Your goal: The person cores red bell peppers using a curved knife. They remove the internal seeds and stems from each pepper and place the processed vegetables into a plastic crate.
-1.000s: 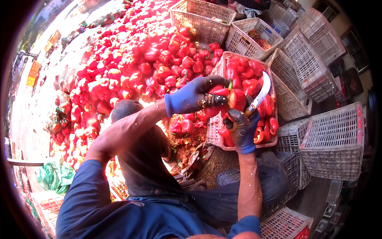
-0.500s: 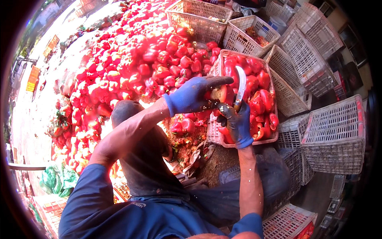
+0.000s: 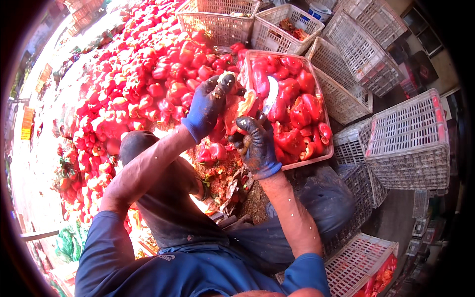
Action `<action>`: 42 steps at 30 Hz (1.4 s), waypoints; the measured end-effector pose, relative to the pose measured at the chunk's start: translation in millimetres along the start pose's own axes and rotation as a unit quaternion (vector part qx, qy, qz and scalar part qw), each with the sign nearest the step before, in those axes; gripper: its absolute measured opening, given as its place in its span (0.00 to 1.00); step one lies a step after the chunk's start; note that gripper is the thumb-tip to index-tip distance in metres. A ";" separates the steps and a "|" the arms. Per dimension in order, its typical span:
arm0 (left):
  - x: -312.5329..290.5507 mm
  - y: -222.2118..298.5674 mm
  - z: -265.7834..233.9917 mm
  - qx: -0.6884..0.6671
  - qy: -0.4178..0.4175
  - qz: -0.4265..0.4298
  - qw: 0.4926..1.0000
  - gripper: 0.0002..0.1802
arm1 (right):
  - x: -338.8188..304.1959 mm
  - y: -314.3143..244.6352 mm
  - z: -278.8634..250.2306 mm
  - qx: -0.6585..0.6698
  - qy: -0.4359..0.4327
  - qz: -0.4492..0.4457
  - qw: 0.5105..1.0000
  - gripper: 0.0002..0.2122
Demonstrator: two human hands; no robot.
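Note:
My left hand (image 3: 207, 105), in a dirty blue work glove, closes round a red bell pepper (image 3: 246, 103) that is cut open, its pale inner edge showing. Beside it my right hand (image 3: 261, 147), gloved the same way, grips a knife (image 3: 270, 95) with a curved blade that points up and away from me. The knife's handle is mostly hidden in the fingers, which are close to the pepper's underside. Just right of the hands stands a pale plastic crate (image 3: 324, 116) filled with red peppers, some cut open. Small pale seeds dot the gloves and forearms.
A large heap of red peppers (image 3: 148, 89) spreads to the left and far side. More plastic crates (image 3: 217, 27) stand at the back, and stacked crates (image 3: 408, 143) are on the right. Pepper scraps (image 3: 217, 180) litter the ground between my legs.
My left hand has drawn back to the left and turned, its fingers now bent upward. My right hand has moved left and nearer me with the knife. The view has shifted slightly right.

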State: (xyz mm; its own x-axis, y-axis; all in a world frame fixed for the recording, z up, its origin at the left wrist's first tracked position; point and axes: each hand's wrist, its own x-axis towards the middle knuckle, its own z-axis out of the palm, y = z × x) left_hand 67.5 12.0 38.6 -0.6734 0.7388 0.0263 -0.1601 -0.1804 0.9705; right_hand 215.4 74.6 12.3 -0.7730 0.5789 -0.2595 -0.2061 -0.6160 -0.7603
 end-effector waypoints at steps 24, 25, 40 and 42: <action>24.1 50.1 -58.3 -0.274 0.009 -0.033 0.961 0.16 | 174.0 -158.5 -146.4 -0.749 0.205 -0.318 0.544 0.18; 24.9 51.6 -59.0 -0.267 0.002 -0.038 0.963 0.17 | 190.0 -149.2 -158.0 -0.784 0.187 -0.281 0.521 0.20; -1.1 108.0 -135.0 -0.347 0.085 0.172 0.918 0.09 | 286.0 -129.5 -287.5 -0.642 0.258 -0.156 0.705 0.29; -45.8 107.4 -158.3 -0.289 0.086 0.169 0.938 0.15 | 277.2 -170.1 -312.2 -0.582 0.288 -0.150 0.745 0.16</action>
State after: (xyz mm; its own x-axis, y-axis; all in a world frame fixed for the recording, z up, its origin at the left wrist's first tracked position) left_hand -33.2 -144.0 103.7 -0.8547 0.4689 0.2228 -0.2469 -0.7446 0.6201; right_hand 223.5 506.7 -116.2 -0.3421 0.9372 0.0681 0.6021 0.2743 -0.7498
